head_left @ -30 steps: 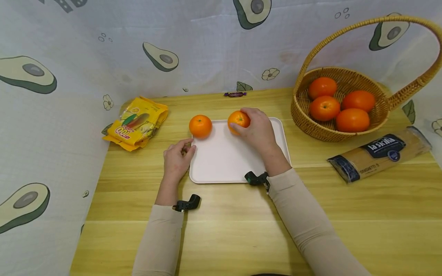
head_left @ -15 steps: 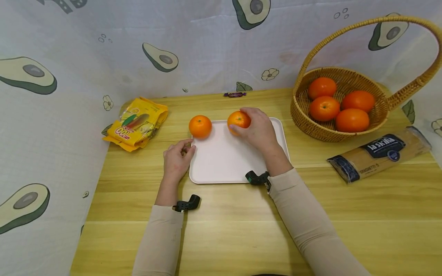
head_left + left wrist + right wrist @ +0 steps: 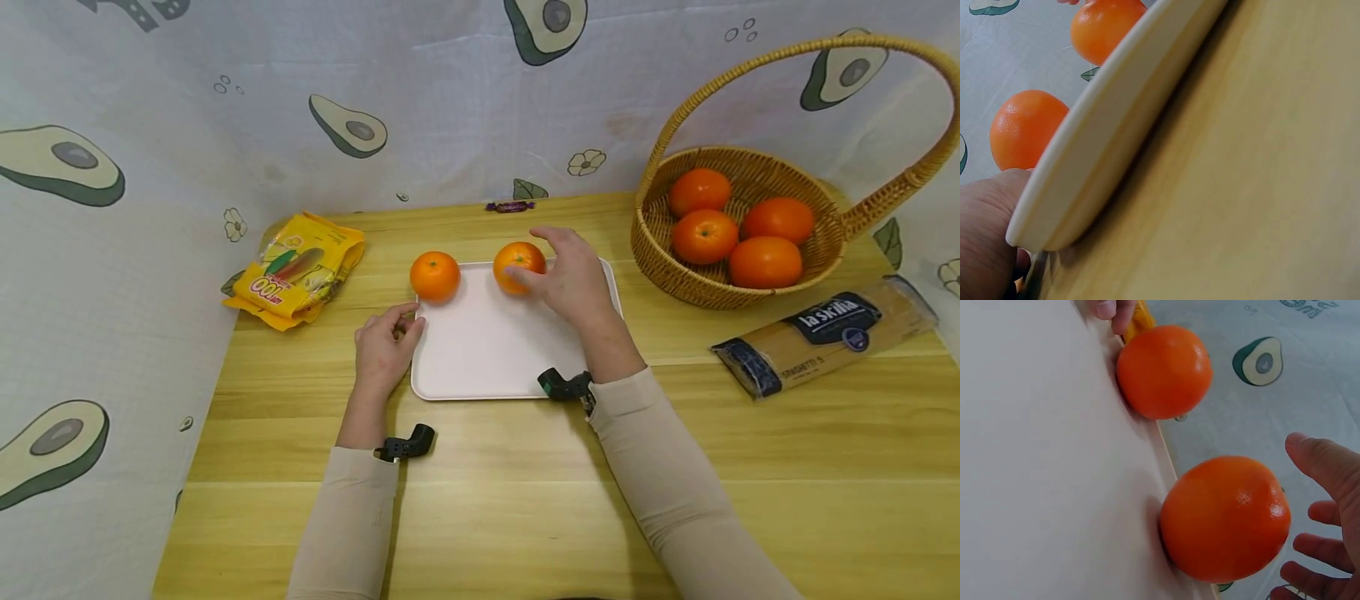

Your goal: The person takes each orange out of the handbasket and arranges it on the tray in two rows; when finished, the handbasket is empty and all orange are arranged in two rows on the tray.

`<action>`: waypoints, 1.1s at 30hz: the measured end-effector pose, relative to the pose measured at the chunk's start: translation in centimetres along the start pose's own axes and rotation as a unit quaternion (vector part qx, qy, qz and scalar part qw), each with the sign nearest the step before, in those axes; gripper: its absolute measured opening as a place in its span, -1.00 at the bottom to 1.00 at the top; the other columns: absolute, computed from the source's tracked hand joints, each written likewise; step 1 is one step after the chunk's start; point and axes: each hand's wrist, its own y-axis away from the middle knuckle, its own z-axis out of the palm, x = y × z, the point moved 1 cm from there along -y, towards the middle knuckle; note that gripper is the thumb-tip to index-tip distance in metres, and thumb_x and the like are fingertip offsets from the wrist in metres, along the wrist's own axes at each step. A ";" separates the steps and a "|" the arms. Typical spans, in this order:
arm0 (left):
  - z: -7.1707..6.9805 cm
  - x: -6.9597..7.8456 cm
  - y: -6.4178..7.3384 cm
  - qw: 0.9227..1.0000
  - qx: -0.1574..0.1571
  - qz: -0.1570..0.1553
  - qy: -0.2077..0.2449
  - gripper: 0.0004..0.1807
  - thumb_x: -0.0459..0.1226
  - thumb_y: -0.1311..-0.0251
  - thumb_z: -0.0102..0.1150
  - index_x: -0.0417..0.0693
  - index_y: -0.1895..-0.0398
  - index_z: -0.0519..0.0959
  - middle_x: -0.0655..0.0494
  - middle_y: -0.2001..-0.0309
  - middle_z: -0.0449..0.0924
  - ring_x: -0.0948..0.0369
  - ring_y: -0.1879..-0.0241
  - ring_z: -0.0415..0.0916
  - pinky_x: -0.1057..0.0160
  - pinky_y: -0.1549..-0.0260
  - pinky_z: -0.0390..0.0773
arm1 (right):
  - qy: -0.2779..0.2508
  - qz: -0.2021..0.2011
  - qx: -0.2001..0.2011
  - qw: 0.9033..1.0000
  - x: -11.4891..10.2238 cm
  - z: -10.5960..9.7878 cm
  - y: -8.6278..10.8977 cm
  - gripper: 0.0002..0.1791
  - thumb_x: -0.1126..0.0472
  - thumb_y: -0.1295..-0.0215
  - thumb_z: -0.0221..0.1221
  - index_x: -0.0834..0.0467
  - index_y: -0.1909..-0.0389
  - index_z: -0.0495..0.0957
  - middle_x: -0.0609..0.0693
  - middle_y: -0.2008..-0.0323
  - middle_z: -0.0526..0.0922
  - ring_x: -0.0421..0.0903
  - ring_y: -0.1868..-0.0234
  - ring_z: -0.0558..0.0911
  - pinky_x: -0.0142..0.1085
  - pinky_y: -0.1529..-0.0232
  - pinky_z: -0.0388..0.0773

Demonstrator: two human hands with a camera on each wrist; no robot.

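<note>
Two oranges sit along the far edge of a white rectangular tray (image 3: 487, 350): the left orange (image 3: 435, 277) at the far left corner, the other orange (image 3: 519, 267) right of it. My right hand (image 3: 573, 279) is beside the right orange, fingers spread and thumb overlapping the fruit in the head view. In the right wrist view a gap shows between thumb and orange (image 3: 1225, 519). My left hand (image 3: 384, 346) holds the tray's left edge with thumb and bent fingers; in the left wrist view the hand (image 3: 988, 231) meets the tray rim (image 3: 1094, 119).
A wicker basket (image 3: 678, 279) with several orange-red fruits stands at the back right. In front of it lies a spaghetti pack (image 3: 825, 333). A yellow snack bag (image 3: 296, 271) is at the left, a purple wrapped candy (image 3: 510, 207) at the back by the printed cloth.
My right hand has let go of the right orange, spreading its fingers and drawing slightly to the right. The orange stays on the tray. My left hand has not moved.
</note>
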 end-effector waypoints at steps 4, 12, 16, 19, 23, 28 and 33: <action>0.0 0.0 0.1 1.000 -0.001 0.000 0.001 -0.65 -0.09 -0.40 0.24 0.03 -0.16 0.66 0.01 0.25 0.71 0.05 0.25 0.42 0.04 -0.05 0.17 | -0.015 -0.005 0.017 1.000 -0.2 -1.3 0.4 -0.20 -0.13 -0.21 0.43 0.09 -0.41 0.43 0.12 -0.42 0.47 0.18 -0.46 0.39 0.08 -0.46 0.30; 0.0 0.0 0.1 1.000 0.006 0.002 0.003 -0.66 -0.10 -0.39 0.25 0.05 -0.15 0.67 0.02 0.27 0.70 0.06 0.25 0.41 0.05 -0.07 0.17 | -0.039 -0.031 0.094 0.994 -0.3 -4.4 1.4 -0.26 -0.06 -0.18 0.46 0.14 -0.34 0.51 0.14 -0.33 0.55 0.16 -0.39 0.46 0.05 -0.42 0.34; 0.1 0.0 0.1 1.000 0.006 0.002 0.006 -0.66 -0.11 -0.39 0.25 0.05 -0.16 0.67 0.02 0.26 0.70 0.07 0.26 0.40 0.05 -0.07 0.16 | -0.016 -0.035 0.126 0.991 0.6 -6.0 1.8 -0.30 -0.04 -0.19 0.45 0.15 -0.31 0.53 0.14 -0.31 0.56 0.17 -0.37 0.47 0.05 -0.42 0.34; 0.1 -0.1 0.0 1.000 0.008 0.004 0.008 -0.66 -0.11 -0.39 0.25 0.03 -0.16 0.67 0.01 0.26 0.70 0.07 0.26 0.40 0.05 -0.05 0.15 | 0.009 -0.029 0.133 0.991 1.5 -7.3 1.9 -0.30 -0.05 -0.21 0.44 0.14 -0.32 0.52 0.13 -0.34 0.54 0.18 -0.39 0.45 0.06 -0.44 0.32; 0.1 -0.2 0.0 1.000 0.009 0.007 0.008 -0.66 -0.10 -0.39 0.25 0.03 -0.15 0.67 0.01 0.26 0.71 0.06 0.26 0.41 0.04 -0.04 0.15 | 0.041 -0.013 0.125 0.991 3.2 -9.0 1.8 -0.27 -0.10 -0.26 0.39 0.13 -0.37 0.47 0.15 -0.40 0.47 0.20 -0.43 0.39 0.10 -0.47 0.26; 0.0 -0.1 0.1 1.000 0.005 0.008 0.008 -0.66 -0.10 -0.40 0.25 0.01 -0.15 0.67 -0.02 0.26 0.72 0.04 0.25 0.43 -0.01 -0.06 0.17 | 0.084 0.011 0.100 0.991 5.5 -11.2 1.2 -0.21 -0.15 -0.30 0.32 0.15 -0.44 0.39 0.18 -0.46 0.40 0.23 -0.49 0.31 0.14 -0.51 0.17; 0.0 0.0 0.0 1.000 0.004 0.010 0.005 -0.65 -0.11 -0.40 0.24 0.00 -0.16 0.66 -0.03 0.25 0.72 0.02 0.25 0.43 -0.06 -0.10 0.18 | 0.108 0.038 0.082 0.990 8.5 -13.1 0.7 -0.16 -0.18 -0.33 0.28 0.15 -0.50 0.31 0.25 -0.49 0.32 0.29 -0.52 0.24 0.19 -0.51 0.14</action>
